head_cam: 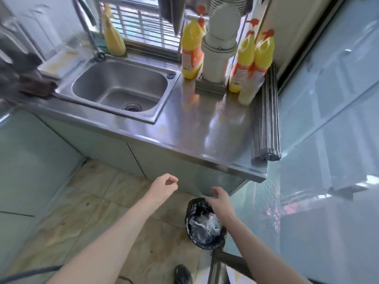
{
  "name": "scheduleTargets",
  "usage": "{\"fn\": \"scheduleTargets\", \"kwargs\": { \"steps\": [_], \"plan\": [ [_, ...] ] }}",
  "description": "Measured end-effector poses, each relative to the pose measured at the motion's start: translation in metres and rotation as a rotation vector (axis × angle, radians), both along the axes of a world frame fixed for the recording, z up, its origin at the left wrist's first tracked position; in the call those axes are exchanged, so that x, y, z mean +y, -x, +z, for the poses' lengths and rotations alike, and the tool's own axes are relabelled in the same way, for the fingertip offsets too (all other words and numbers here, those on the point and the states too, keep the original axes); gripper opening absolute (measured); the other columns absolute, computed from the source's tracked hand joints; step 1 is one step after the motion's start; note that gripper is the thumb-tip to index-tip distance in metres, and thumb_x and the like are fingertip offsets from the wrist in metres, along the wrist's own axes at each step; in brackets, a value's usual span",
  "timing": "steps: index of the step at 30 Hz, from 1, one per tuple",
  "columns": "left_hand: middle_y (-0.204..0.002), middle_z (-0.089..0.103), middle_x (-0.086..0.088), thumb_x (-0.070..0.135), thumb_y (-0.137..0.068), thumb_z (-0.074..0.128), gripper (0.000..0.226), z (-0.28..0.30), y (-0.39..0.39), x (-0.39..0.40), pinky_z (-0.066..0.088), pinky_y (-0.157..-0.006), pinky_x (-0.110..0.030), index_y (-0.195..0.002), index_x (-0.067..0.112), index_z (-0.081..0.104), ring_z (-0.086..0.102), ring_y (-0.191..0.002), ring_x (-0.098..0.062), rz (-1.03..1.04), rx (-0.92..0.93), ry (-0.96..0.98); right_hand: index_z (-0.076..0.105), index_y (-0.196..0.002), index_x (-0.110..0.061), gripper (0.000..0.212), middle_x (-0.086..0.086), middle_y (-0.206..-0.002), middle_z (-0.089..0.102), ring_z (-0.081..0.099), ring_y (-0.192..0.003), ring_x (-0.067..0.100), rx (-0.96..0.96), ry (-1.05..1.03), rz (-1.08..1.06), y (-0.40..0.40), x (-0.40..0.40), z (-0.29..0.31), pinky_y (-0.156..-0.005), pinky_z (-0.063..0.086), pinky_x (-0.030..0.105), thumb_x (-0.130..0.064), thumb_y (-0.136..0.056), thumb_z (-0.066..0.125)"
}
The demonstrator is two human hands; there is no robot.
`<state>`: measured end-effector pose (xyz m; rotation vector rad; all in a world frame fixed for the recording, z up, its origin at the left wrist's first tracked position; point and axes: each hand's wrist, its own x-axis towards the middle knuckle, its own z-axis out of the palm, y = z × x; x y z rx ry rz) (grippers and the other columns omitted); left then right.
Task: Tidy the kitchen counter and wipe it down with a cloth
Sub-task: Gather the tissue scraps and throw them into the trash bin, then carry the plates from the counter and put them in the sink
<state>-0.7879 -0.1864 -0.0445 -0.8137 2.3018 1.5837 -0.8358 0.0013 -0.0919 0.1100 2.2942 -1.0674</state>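
Hands empty, both held in the air in front of the counter [207, 124]: left hand [164, 186] with fingers loosely curled and grasping nothing, right hand [220, 198] relaxed with fingers spread, directly above the black-lined bin [203, 224] on the floor below the counter's front edge. Sink [121, 89] set into the counter's left part; yellow bottles [191, 48] and a white pipe [219, 50] along its back edge, rolled grey mat [266, 119] on its right edge. Dark cloth [30, 83], blurred, at the counter's far left beside the sink.
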Motion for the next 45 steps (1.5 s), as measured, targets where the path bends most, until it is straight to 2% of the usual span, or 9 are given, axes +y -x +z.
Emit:
{"fn": "scheduleTargets", "kwargs": {
  "steps": [12,18,25,30,33,35,37,42,45],
  "plan": [
    [-0.086,0.056,-0.001,0.001,-0.082,0.057,0.016,0.095,-0.168,-0.123,0.036,-0.060,-0.004,-0.084,0.017,0.056,0.050,-0.083,-0.014,0.600,0.167,0.121,0.055,-0.120,-0.006,0.036,0.010,-0.120,0.061,0.059,-0.108,0.027,0.321,0.120,0.830,-0.044,-0.189,0.133,-0.093,0.046,0.034,-0.013,-0.085,0.062],
    [-0.075,0.053,0.010,0.005,-0.081,0.062,0.025,0.100,-0.326,-0.141,0.038,-0.065,-0.011,-0.075,0.026,0.051,0.051,-0.079,-0.013,0.958,0.100,0.199,0.054,-0.122,-0.009,0.040,0.008,-0.119,0.060,0.056,-0.111,0.025,0.402,0.178,1.392,-0.168,-0.281,0.145,-0.088,0.043,0.029,-0.019,-0.085,0.065],
    [-0.087,0.058,-0.003,0.014,-0.077,0.067,0.012,0.086,-0.526,-0.119,0.040,-0.078,-0.025,-0.078,0.018,0.056,0.053,-0.085,-0.017,1.487,0.004,0.177,0.055,-0.121,-0.012,0.036,0.005,-0.118,0.062,0.058,-0.108,0.021,0.340,0.276,1.799,-0.337,-0.350,0.144,-0.085,0.041,0.024,-0.020,-0.087,0.063],
    [-0.074,0.050,0.000,0.024,-0.067,0.079,0.031,0.068,-0.626,-0.102,0.037,-0.058,-0.019,-0.076,0.015,0.050,0.049,-0.075,-0.020,1.849,-0.004,0.160,0.051,-0.127,-0.015,0.039,0.002,-0.128,0.056,0.054,-0.114,0.019,0.290,0.338,2.023,-0.457,-0.380,0.139,-0.095,0.041,0.028,-0.025,-0.090,0.059],
    [-0.103,0.051,-0.007,0.036,-0.054,0.077,0.065,0.049,-0.667,-0.113,0.044,-0.079,-0.031,-0.108,0.011,0.050,0.051,-0.102,-0.027,2.020,-0.044,0.145,0.048,-0.129,-0.012,0.042,0.004,-0.131,0.054,0.051,-0.117,0.021,0.287,0.337,2.114,-0.526,-0.401,0.135,-0.095,0.038,0.027,-0.023,-0.090,0.057],
    [-0.134,0.038,-0.011,0.039,-0.052,0.077,0.098,0.037,-0.682,-0.132,0.038,-0.100,-0.038,-0.135,0.009,0.034,0.043,-0.123,-0.028,2.045,-0.021,0.117,0.048,-0.127,-0.010,0.040,0.007,-0.128,0.054,0.053,-0.113,0.024,0.265,0.301,2.105,-0.561,-0.417,0.128,-0.094,0.042,0.031,-0.021,-0.089,0.056],
    [-0.146,0.025,-0.005,0.035,-0.055,0.083,0.109,0.030,-0.687,-0.154,0.029,-0.109,-0.035,-0.143,0.014,0.023,0.031,-0.134,-0.022,1.998,0.054,0.127,0.047,-0.126,-0.011,0.041,0.006,-0.126,0.053,0.053,-0.110,0.023,0.228,0.244,2.045,-0.583,-0.434,0.119,-0.092,0.043,0.032,-0.019,-0.088,0.057],
    [-0.112,0.057,0.001,0.022,-0.058,0.081,0.070,0.025,-0.704,-0.202,0.036,-0.085,-0.022,-0.119,0.019,0.046,0.053,-0.107,-0.017,1.881,0.248,0.150,0.044,-0.132,-0.016,0.047,0.004,-0.130,0.051,0.052,-0.115,0.019,0.144,0.126,1.934,-0.601,-0.475,0.104,-0.094,0.039,0.027,-0.019,-0.088,0.059],
    [-0.094,0.060,0.009,0.009,-0.068,0.079,0.046,0.033,-0.720,-0.227,0.039,-0.071,-0.012,-0.105,0.020,0.052,0.057,-0.090,-0.012,1.880,0.252,0.192,0.044,-0.132,-0.015,0.045,0.002,-0.129,0.051,0.053,-0.104,0.016,0.154,0.104,1.911,-0.602,-0.500,0.102,-0.086,0.038,0.023,-0.019,-0.090,0.058]
  ]
}}
